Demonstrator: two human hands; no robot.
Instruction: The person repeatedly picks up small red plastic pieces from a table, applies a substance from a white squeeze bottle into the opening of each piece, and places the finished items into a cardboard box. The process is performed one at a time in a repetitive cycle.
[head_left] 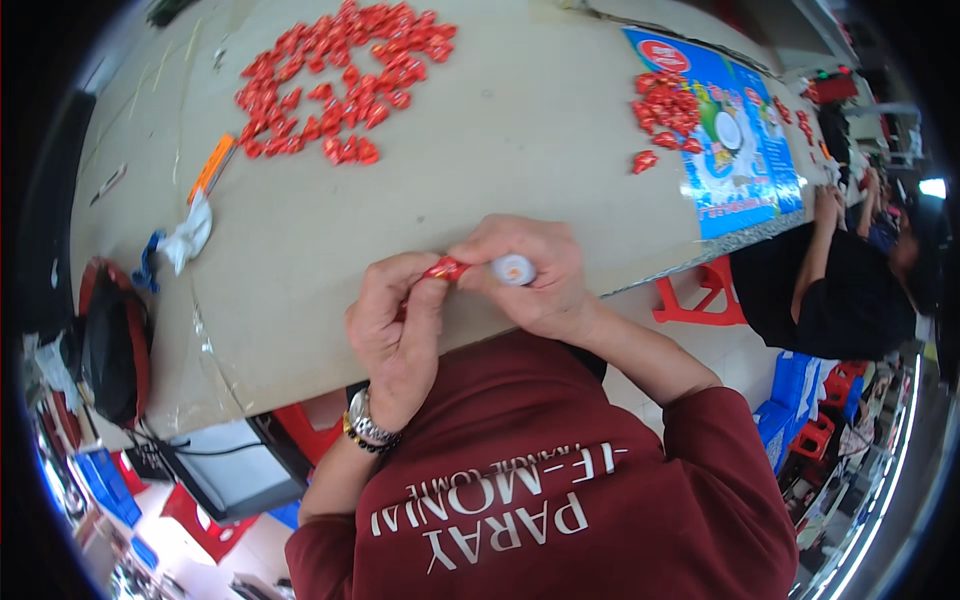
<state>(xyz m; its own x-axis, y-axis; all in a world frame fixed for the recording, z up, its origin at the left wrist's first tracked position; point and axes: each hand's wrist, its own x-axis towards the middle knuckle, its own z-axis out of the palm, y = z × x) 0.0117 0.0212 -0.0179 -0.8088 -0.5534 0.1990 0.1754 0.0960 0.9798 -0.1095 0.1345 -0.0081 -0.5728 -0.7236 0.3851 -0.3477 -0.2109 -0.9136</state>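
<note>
My left hand is closed, with thumb and fingers pinching a small red shiny piece that looks like a wrapped candy. At the other end of that piece are the fingertips of my right hand. A white tube with a round end and an orange centre is tucked in the right hand's curled fingers. Both hands meet above the near edge of the table, close to my body. Most of the red piece is covered by fingers.
The beige table bears a loose ring of red pieces at far left. More red pieces lie on a blue printed sheet at right. An orange box-cutter, white crumpled tissue and dark bag sit left. Another person sits right.
</note>
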